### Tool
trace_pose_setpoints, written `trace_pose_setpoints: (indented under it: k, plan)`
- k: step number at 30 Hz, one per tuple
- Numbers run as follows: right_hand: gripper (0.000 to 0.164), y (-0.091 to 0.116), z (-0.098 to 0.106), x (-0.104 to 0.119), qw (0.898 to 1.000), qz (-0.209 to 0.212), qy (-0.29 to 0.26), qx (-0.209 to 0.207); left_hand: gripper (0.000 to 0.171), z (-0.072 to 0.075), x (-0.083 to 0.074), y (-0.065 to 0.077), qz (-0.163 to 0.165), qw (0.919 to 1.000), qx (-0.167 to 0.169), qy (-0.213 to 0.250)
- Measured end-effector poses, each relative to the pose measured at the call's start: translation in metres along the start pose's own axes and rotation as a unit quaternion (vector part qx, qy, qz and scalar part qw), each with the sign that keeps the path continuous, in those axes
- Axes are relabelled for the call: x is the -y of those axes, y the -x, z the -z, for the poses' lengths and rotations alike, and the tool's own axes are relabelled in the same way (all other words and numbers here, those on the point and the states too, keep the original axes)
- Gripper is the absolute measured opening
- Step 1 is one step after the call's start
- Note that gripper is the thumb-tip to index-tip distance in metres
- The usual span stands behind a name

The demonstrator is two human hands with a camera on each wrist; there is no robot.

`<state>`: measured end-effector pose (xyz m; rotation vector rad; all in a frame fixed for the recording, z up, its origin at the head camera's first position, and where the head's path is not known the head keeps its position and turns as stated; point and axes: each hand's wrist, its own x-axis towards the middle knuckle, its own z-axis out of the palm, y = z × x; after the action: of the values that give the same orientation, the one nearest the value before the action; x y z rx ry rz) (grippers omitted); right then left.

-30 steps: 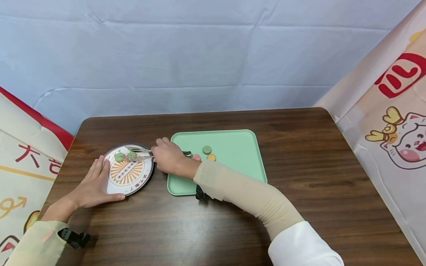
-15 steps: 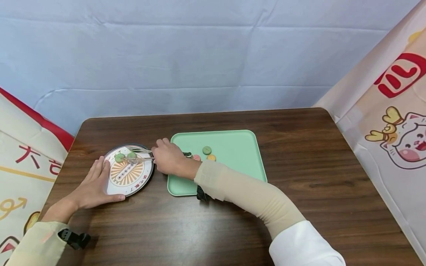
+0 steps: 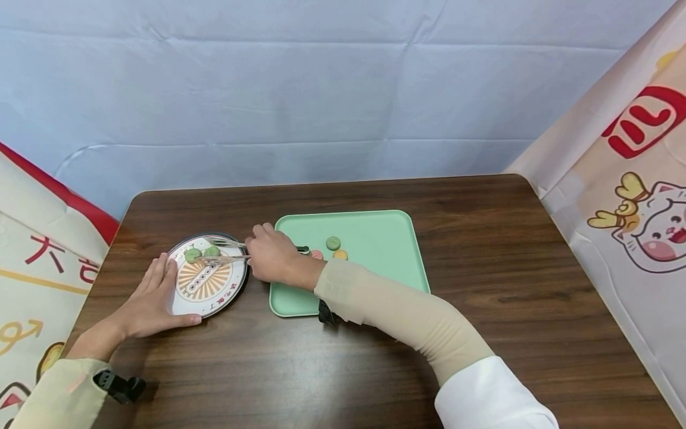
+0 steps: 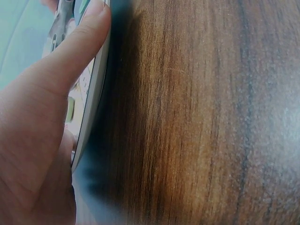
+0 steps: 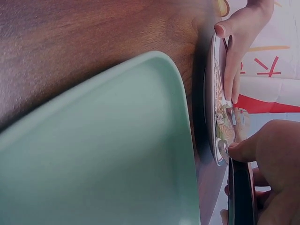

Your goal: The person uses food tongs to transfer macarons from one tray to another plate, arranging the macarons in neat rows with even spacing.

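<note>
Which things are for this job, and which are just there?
Probably for the job:
tongs, held by the right hand
plate, touched by the left hand
two green sweets by the tongs
tray with a pink sweet, yellow sweet and green sweet

Probably just there:
cat picture
pale blue backdrop

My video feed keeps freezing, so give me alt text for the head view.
Right hand holding metal tongs at two green cookies on a patterned plate, with the left hand against the plate's edge. Beside it, a green tray holds a green cookie, a pink cookie and a yellow cookie.
</note>
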<state>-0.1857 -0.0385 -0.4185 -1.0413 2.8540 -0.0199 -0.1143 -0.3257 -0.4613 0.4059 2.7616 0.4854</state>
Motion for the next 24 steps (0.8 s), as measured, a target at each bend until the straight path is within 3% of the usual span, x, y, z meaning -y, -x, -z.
trace_pose_setpoints:
  k: [24]
  plan:
    - [0.033, 0.0075, 0.0004, -0.0062, 1.000, 0.013, -0.009, -0.009, 0.138, 0.0030, -0.0029, -0.0006, -0.001, 1.0000, 0.008, -0.002]
